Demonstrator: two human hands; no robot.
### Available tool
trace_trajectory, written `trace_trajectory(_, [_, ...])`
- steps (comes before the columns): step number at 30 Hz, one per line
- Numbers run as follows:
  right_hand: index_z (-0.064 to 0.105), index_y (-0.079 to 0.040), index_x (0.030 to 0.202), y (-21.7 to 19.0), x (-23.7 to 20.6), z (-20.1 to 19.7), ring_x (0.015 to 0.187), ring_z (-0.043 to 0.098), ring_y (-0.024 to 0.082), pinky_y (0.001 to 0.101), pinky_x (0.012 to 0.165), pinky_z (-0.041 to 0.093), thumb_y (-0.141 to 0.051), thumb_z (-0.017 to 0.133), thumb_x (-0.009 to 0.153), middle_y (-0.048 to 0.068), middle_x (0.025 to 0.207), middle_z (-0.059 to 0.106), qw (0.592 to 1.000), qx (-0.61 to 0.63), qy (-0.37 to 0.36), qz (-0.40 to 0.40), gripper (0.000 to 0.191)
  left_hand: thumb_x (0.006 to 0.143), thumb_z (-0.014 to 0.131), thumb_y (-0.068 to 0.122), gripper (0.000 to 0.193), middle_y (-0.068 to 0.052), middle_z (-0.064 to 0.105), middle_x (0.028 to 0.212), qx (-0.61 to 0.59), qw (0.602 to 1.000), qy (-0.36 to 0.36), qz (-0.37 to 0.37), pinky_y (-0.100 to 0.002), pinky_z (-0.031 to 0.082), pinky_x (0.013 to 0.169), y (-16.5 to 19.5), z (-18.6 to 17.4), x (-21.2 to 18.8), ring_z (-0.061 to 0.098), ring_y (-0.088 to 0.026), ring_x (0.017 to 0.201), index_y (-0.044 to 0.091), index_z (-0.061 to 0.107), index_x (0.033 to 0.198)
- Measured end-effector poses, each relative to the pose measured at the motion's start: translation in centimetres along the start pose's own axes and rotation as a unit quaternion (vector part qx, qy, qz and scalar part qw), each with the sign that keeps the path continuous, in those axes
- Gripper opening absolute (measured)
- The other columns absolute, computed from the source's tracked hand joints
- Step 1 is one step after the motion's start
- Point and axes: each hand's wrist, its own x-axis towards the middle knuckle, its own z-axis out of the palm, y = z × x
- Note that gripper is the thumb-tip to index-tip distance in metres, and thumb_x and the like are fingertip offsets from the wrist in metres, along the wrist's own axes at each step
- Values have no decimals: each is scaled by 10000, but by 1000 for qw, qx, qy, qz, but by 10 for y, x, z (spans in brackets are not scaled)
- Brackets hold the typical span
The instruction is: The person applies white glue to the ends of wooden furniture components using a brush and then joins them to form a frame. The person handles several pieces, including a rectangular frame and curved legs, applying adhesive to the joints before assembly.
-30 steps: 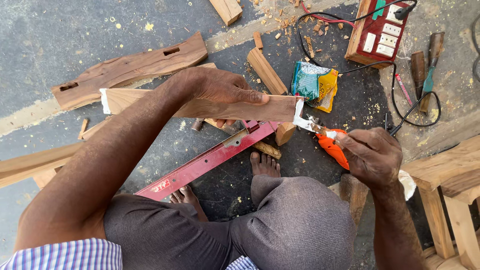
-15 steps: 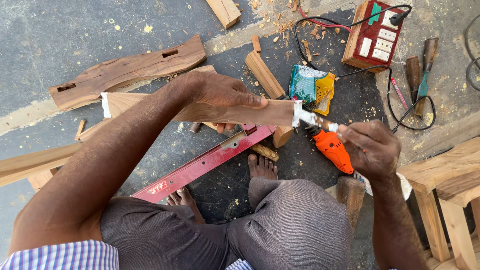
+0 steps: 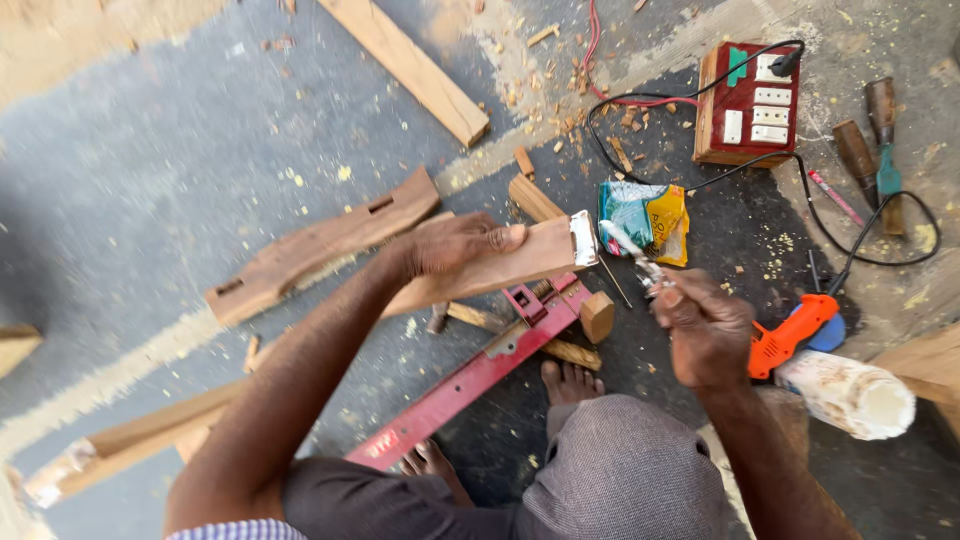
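Leftmost, a carved brown wooden piece [image 3: 320,255] with slots lies on the dark floor [image 3: 150,180], just behind the left hand [image 3: 455,245]. That hand is clamped over a lighter wooden board [image 3: 520,262], holding its white-coated end [image 3: 583,238] raised above a red bar clamp [image 3: 470,385] and a bare foot [image 3: 570,380]. Just right of the board's end, the right hand [image 3: 705,325] is closed around a small metal-tipped tool [image 3: 635,262], its tip close to the white end. Beyond lie a crumpled blue-and-yellow packet [image 3: 645,215], an orange power drill [image 3: 790,335], a white cylinder [image 3: 850,392], a red switchboard [image 3: 750,105] and chisels [image 3: 870,130].
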Motion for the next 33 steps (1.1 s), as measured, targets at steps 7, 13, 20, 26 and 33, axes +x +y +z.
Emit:
trace_trajectory(7, [725,23,1268,23,-1,56,929,569,95,232,792,482,-39,706,1008,59,1133,680,998,-42,50,-1,269,795,413,894,1040,-171,696,1214,-52,998,26,36,-390,475,1018,5,8,4,645,-255,1192,-7,652,1255])
trace_trajectory(13, [737,-8,1141,2,-8,33,990,704,140,256,861,573,-22,737,934,71,1123,736,932,-326,-23,-158,208,890,513,824,927,-98,629,1152,-294,944,-7,150,-335,464,962,-1,7,1,548,-161,1075,-26,659,1229])
trace_trajectory(20, [741,7,1215,-34,2,4,931,685,125,256,819,568,-62,754,985,107,1083,740,998,-17,6,-57,241,823,509,850,962,-126,654,1153,-162,979,11,126,-353,466,978,2,4,-2,602,-195,1122,-5,674,1230])
trace_trajectory(26, [726,-82,1152,-36,-3,20,940,724,135,247,773,621,-103,747,961,94,1135,744,939,-269,-43,-212,193,773,454,891,1034,-141,668,1153,-131,989,27,61,-383,483,979,-1,4,1,625,-227,1133,1,656,1257])
trace_trajectory(33, [716,-70,1173,-53,-17,33,905,699,166,278,752,594,-14,772,924,91,1083,700,866,-410,-38,-283,261,826,384,888,1030,-162,672,1120,-107,993,19,53,-413,500,962,-1,5,6,628,-230,1084,-26,676,1198])
